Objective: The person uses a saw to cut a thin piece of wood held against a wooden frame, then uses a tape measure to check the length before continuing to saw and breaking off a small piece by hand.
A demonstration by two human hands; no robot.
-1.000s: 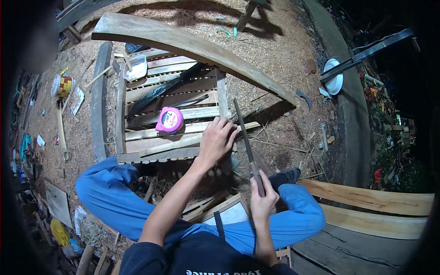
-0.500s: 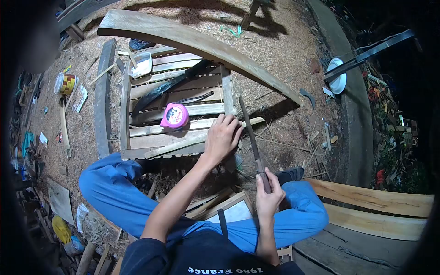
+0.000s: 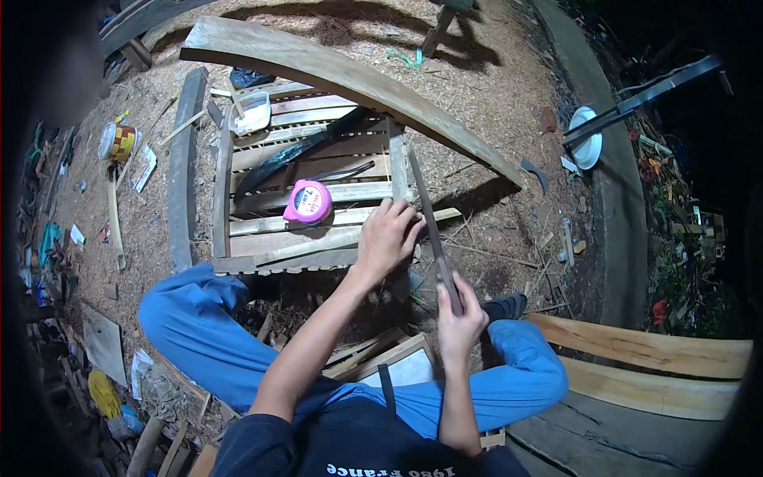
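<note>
My left hand is closed over a pale wooden strip, pressing it on the near right corner of a slatted wooden frame. The strip's right end sticks out past the frame. In my right hand is the handle of a long, narrow knife. Its blade points away from me and crosses the strip just right of my left fingers. Whether the edge touches the wood I cannot tell. A pink tape measure lies on the slats, left of my left hand.
A long curved plank spans the frame's far side. On the slats lie a dark machete and a white plastic tub. A grey beam runs along the left. Light boards lie at right, and a white basin stands beyond.
My right hand has slid the knife forward, its tip now farther from me and slightly left. My left hand keeps its hold on the strip. The whole view has shifted slightly.
</note>
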